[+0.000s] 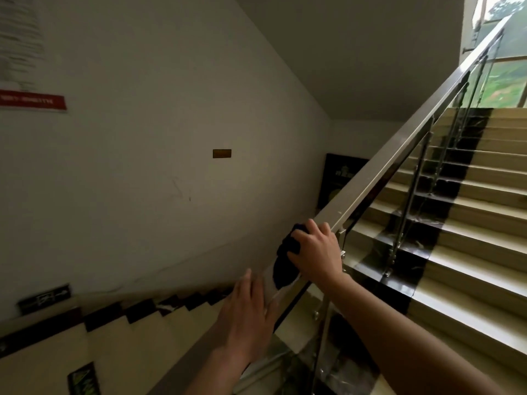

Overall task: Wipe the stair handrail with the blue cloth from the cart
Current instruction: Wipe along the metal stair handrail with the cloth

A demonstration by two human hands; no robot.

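Note:
A steel handrail [399,151] climbs from the lower middle to the upper right above glass panels. A dark blue cloth [285,260] is draped over the rail's lower stretch. My right hand [316,249] grips the cloth against the top of the rail, fingers curled over it. Just below the cloth, my left hand [248,312] rests on the rail with its fingers straight and relaxed. No cart is in view.
Beige stairs with a black strip [445,212] rise on the right behind the glass. Another flight [114,332] drops on the left along a white wall [159,109] with signs. A window [504,52] shows at the top right.

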